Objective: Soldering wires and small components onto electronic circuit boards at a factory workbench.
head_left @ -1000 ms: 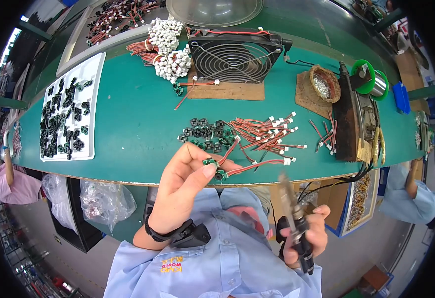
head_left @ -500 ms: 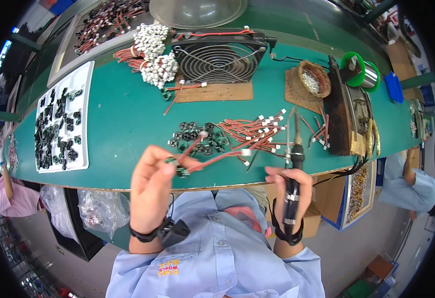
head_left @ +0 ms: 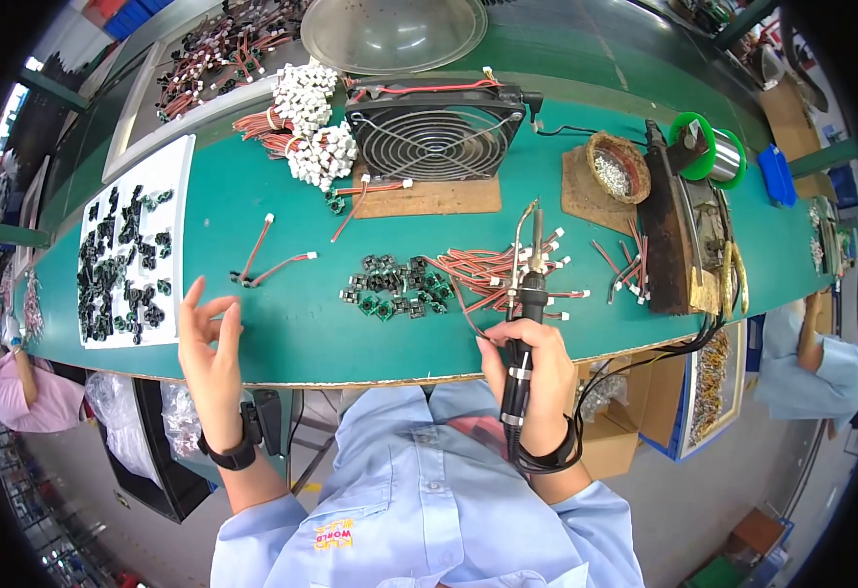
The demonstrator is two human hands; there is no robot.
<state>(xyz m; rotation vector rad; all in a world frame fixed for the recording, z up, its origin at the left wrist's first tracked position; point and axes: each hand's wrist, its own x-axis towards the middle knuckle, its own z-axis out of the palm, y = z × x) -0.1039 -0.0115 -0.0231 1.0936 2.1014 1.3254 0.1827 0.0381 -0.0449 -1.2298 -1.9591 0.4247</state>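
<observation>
My left hand (head_left: 212, 353) is empty, its fingers apart, over the bench near the front edge. Just beyond its fingertips a small dark component with two red-and-black connector leads (head_left: 278, 265) lies on the green mat. My right hand (head_left: 532, 367) is wrapped round a soldering iron (head_left: 524, 323), whose tip points away from me above a heap of red-and-black wires with white connectors (head_left: 478, 267). One thin wire (head_left: 466, 312) reaches my right fingertips; whether they grip it I cannot tell. Left of the wires sits a cluster of small black-and-green components (head_left: 390, 284).
A white tray (head_left: 169, 284) of similar components stands at left. Behind are bundled connector wires (head_left: 321, 157) and a black fan (head_left: 436, 137). To the right are a round bowl (head_left: 617, 169), an iron stand (head_left: 672, 235) and a solder wire spool (head_left: 726, 154).
My left hand has moved left and let go of the wired component, which now lies on the mat. The soldering iron in my right hand has shifted left.
</observation>
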